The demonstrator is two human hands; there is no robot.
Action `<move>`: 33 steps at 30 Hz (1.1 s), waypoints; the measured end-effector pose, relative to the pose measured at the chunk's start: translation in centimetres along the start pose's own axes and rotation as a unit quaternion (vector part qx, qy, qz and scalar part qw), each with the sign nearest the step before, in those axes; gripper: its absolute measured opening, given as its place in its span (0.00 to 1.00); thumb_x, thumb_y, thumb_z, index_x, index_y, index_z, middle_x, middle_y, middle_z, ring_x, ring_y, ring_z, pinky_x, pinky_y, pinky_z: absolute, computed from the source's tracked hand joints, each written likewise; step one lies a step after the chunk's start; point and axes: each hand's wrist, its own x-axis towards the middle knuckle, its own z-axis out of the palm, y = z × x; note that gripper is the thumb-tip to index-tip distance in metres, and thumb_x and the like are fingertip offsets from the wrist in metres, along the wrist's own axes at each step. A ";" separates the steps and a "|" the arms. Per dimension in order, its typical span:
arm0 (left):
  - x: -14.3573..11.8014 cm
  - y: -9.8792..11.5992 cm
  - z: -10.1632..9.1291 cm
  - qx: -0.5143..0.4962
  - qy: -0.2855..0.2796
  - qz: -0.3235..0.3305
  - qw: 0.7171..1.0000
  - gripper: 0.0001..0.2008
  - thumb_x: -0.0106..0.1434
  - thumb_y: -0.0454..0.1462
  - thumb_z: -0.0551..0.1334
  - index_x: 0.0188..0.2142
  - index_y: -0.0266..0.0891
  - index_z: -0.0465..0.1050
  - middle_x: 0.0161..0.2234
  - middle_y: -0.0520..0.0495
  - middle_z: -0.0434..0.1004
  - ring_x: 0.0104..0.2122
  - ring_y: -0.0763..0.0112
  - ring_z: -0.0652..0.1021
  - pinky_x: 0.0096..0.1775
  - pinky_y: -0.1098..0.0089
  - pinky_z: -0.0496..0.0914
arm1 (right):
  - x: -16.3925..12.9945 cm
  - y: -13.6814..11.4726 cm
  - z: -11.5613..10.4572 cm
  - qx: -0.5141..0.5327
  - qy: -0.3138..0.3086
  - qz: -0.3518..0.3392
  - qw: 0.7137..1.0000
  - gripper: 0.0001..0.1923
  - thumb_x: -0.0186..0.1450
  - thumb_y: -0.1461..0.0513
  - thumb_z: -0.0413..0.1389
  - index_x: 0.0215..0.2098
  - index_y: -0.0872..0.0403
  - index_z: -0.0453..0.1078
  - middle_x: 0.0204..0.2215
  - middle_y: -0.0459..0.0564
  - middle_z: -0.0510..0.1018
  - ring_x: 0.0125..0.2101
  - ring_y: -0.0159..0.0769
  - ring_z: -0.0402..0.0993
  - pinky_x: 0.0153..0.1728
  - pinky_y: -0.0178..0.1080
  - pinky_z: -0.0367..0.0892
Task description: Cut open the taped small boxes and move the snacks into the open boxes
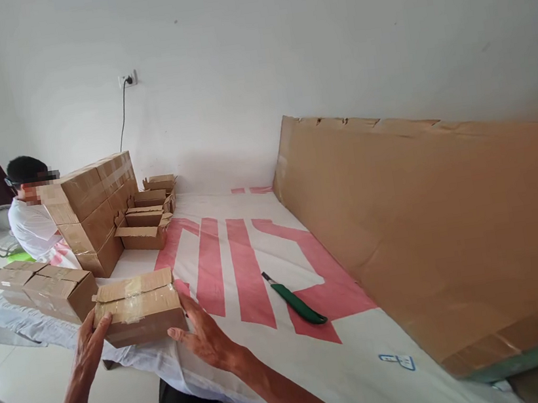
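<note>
A closed brown cardboard box (141, 325) with clear tape over its top flaps is between my two hands at the table's near left edge. My left hand (92, 340) grips its left end, the thumb on top. At the right end, my right hand (205, 335) presses against the side with its fingers along the far corner. Whether the box rests on the cloth or is lifted I cannot tell. To the right of my right hand lies a green-handled knife (298, 303) on the cloth.
Two taped boxes (57, 292) sit at the left edge, before a stack of boxes (87, 215). Open boxes (143, 228) stand behind it. A person in white (28, 217) sits beyond. A large cardboard sheet (441, 225) leans at right; a small blue-and-white item (398, 361) lies on the cloth.
</note>
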 end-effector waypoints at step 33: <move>2.5 4.2 9.2 -0.103 -0.297 0.100 0.944 0.15 0.58 0.47 0.70 0.41 0.45 0.87 0.53 0.41 0.80 0.48 0.56 0.80 0.43 0.64 0.75 | -10.2 6.0 -8.0 -0.152 0.218 0.094 0.959 0.19 0.72 0.50 0.53 0.56 0.50 0.68 0.46 0.55 0.81 0.46 0.48 0.78 0.50 0.51 0.76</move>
